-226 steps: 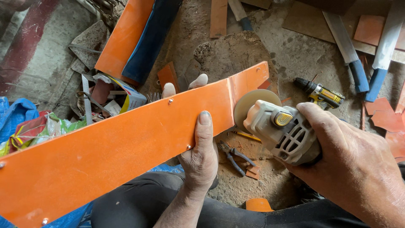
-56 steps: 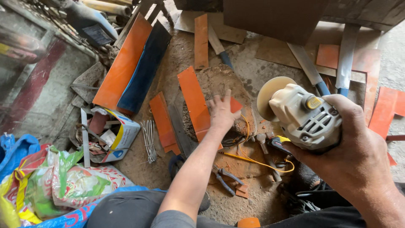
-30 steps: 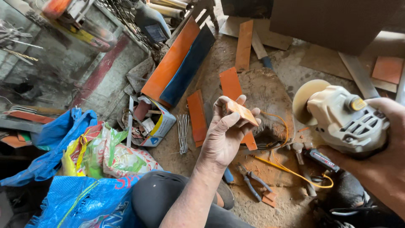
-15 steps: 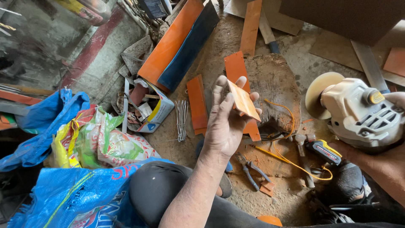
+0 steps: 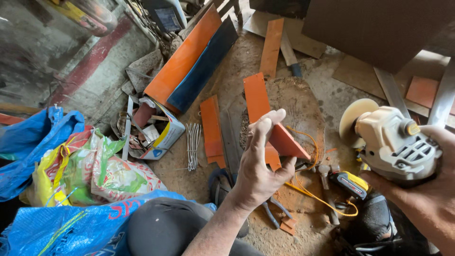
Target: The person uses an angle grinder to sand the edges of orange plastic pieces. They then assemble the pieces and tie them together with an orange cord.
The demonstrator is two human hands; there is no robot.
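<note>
Left hand [image 5: 258,173] is pinching a small orange triangular offcut [image 5: 284,141] between thumb and fingers, held up over the dusty floor [image 5: 327,80] with its orange strips [image 5: 212,130]. It looks light and stiff, probably sharp at the cut edges, so gripping the flat faces near the wide end seems safest. Right hand [image 5: 429,189] is wrapped tight around a cream angle grinder [image 5: 391,142], off to the side and clear of the piece.

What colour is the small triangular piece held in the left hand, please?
Orange: the triangular piece in the left hand shows it plainly in the head view.
</note>
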